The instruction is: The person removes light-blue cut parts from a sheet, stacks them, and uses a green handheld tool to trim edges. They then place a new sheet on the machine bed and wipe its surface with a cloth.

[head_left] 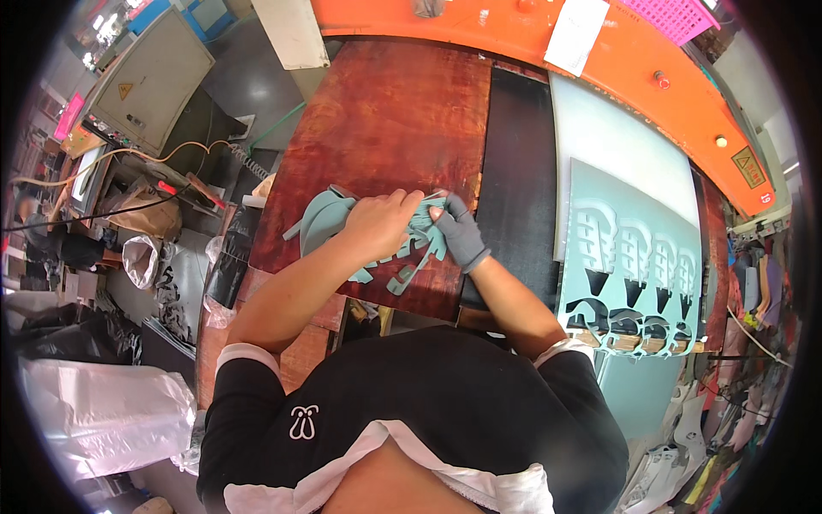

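A bunch of pale teal die-cut pieces (322, 224) is gathered over the reddish-brown board, some with curved outlines and notched edges. My bare left hand (385, 224) closes over the top of the bunch, its fingers curled toward the right. On the other side, my right hand (462, 235), in a grey glove with some fingertips bare, grips the stacked edges close to the left fingers. One notched strip (413, 272) hangs out below the hands. How many pieces each hand holds is hidden.
At right, a teal sheet (629, 184) with several cut-out shapes lies over a white board (634, 120) and overhangs the front edge. A black strip (518, 171) divides it from the brown board (394, 111). An orange machine beam (479, 21) spans the back; a grey cabinet (150, 77) stands left.
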{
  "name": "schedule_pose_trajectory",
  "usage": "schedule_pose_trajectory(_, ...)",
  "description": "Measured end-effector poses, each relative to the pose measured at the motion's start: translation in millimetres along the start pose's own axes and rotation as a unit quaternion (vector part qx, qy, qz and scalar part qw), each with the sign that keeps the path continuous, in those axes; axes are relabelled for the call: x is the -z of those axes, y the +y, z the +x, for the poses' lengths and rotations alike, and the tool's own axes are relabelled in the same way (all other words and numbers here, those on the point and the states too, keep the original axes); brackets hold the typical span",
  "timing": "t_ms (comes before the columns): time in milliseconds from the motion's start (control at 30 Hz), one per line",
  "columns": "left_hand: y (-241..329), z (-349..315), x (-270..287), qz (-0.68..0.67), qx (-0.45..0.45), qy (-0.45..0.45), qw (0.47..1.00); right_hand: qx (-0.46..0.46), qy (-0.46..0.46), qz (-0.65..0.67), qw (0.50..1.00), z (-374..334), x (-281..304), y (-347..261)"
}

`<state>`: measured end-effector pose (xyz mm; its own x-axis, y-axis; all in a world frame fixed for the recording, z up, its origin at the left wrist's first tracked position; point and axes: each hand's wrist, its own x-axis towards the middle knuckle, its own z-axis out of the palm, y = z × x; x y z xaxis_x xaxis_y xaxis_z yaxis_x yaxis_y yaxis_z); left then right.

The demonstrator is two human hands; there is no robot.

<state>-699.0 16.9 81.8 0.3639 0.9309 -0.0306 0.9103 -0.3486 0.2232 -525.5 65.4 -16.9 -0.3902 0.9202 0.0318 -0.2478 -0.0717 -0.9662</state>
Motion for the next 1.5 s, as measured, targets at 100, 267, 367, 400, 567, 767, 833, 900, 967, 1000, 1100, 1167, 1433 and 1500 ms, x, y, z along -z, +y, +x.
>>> schedule_pose_trajectory(100, 3, 7, -2, 0.034, -0.015, -0.022, 0.999, 0.119, 0.007, -0.302, 0.946, -8, 25, -38)
schedule_pose_trajectory(267, 17, 11, 0, 0.039, -0.017, -0.05, 0.998, 0.281, -0.166, -0.51, 0.796, -14, 16, -45)
schedule_pose_trajectory(367, 24, 10, 11, 0.026, -0.029, -0.114, 0.993, 0.226, -0.137, -0.549, 0.793, -10, 13, -29)
schedule_pose_trajectory(400, 24, 9, 17, 0.016, -0.033, -0.157, 0.987, 0.239, -0.141, -0.569, 0.774, -11, 14, -25)
schedule_pose_trajectory(567, 2, 19, 56, 0.128, -0.019, -0.285, 0.95, 0.233, -0.129, -0.53, 0.805, -17, 20, -12)
schedule_pose_trajectory(767, 3, 7, 52, 0.11, -0.051, -0.262, 0.957, 0.194, -0.085, -0.554, 0.805, -23, 10, -17)
schedule_pose_trajectory(833, 9, -5, 43, 0.145, -0.074, -0.253, 0.954, 0.196, -0.082, -0.558, 0.802, -29, 7, -23)
schedule_pose_trajectory(900, 5, -7, 41, 0.149, -0.092, -0.215, 0.961, 0.203, -0.08, -0.567, 0.794, -41, 5, -30)
schedule_pose_trajectory(967, 0, -14, 37, 0.113, -0.102, -0.173, 0.973, 0.209, -0.073, -0.559, 0.799, -48, -2, -31)
schedule_pose_trajectory(1000, -2, -10, 35, 0.13, -0.1, -0.163, 0.973, 0.221, -0.062, -0.553, 0.801, -48, -3, -30)
schedule_pose_trajectory(1100, -6, -7, 23, 0.179, -0.115, -0.12, 0.97, 0.308, -0.039, -0.573, 0.759, -40, -4, -18)
schedule_pose_trajectory(1167, -7, -6, 20, 0.146, -0.097, -0.14, 0.974, 0.348, -0.033, -0.553, 0.756, -33, 0, -9)
schedule_pose_trajectory(1433, 3, -5, 39, 0.121, -0.029, -0.181, 0.975, 0.222, -0.1, -0.487, 0.839, -26, -9, -36)
schedule_pose_trajectory(1500, 1, -28, 48, 0.139, -0.026, -0.094, 0.986, 0.248, -0.13, -0.522, 0.806, -26, -22, -63)
